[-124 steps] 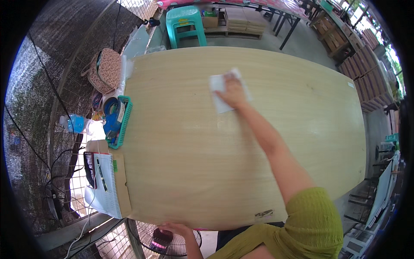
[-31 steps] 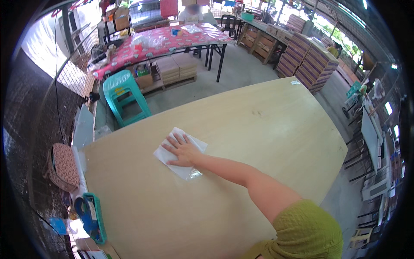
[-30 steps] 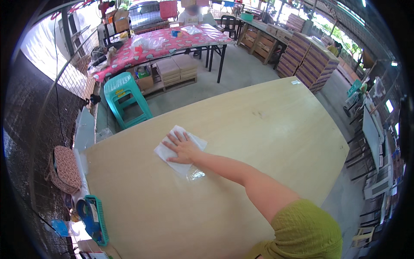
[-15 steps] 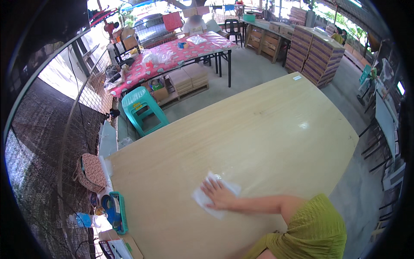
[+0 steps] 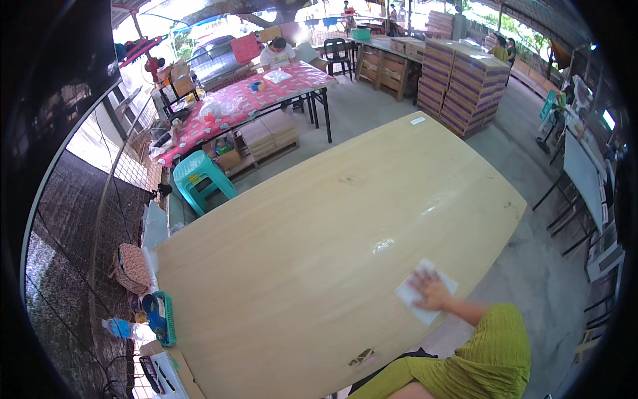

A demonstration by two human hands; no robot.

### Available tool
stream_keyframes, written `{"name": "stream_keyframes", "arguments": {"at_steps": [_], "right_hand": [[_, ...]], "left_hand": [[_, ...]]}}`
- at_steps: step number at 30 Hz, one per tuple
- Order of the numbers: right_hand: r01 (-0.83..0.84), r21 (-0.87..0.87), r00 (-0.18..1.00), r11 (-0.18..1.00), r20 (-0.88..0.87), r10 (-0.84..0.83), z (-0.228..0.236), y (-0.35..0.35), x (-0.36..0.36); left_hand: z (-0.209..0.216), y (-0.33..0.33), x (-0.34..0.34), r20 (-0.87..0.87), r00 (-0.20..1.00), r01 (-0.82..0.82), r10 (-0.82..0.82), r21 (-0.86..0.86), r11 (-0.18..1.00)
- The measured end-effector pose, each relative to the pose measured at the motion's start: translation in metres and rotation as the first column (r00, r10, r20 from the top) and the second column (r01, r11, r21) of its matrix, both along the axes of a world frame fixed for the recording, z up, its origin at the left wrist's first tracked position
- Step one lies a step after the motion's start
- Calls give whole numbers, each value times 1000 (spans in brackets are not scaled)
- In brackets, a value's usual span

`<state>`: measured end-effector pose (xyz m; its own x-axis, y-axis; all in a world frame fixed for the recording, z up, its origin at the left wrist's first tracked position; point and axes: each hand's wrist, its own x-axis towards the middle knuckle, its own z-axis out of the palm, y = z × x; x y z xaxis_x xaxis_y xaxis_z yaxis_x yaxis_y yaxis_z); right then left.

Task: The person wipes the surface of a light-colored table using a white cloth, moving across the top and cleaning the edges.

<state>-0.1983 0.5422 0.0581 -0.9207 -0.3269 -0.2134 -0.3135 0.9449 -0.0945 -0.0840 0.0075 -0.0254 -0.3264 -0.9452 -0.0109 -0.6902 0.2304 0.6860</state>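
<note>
My right hand (image 5: 432, 292) lies flat with its fingers spread on a white cloth (image 5: 407, 296), pressing it against the pale wood-look tabletop (image 5: 292, 266). Hand and cloth are near the table's right front edge. A shiny streak (image 5: 382, 247) shows on the surface to the left of the cloth. Closer to the near edge, a dark-patterned mark or patch (image 5: 361, 358) is visible on the tabletop. My right arm comes in from the lower right in a green sleeve (image 5: 493, 346). My left hand is outside the picture.
Along the left edge stand a teal basket (image 5: 169, 319), a pink patterned bag (image 5: 134, 269) and a bottle of blue liquid (image 5: 117, 327). Beyond are a teal stool (image 5: 201, 181), a pink-covered table (image 5: 232, 110) with a person seated behind it, and stacked cartons (image 5: 458, 86).
My right hand and the cloth have slid to the right across the tabletop. The view has shifted, and the dark-patterned mark near the front edge now shows.
</note>
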Motion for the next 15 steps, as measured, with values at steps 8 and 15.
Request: {"name": "stream_keyframes", "arguments": {"at_steps": [8, 15], "right_hand": [[648, -8, 719, 762, -325, -615, -39, 112, -93], [-151, -215, 987, 965, -89, 135, -30, -159, -14]], "left_hand": [[-61, -94, 107, 725, 687, 259, 40, -297, 919], [-80, -121, 159, 63, 970, -226, 234, -113, 968]]}}
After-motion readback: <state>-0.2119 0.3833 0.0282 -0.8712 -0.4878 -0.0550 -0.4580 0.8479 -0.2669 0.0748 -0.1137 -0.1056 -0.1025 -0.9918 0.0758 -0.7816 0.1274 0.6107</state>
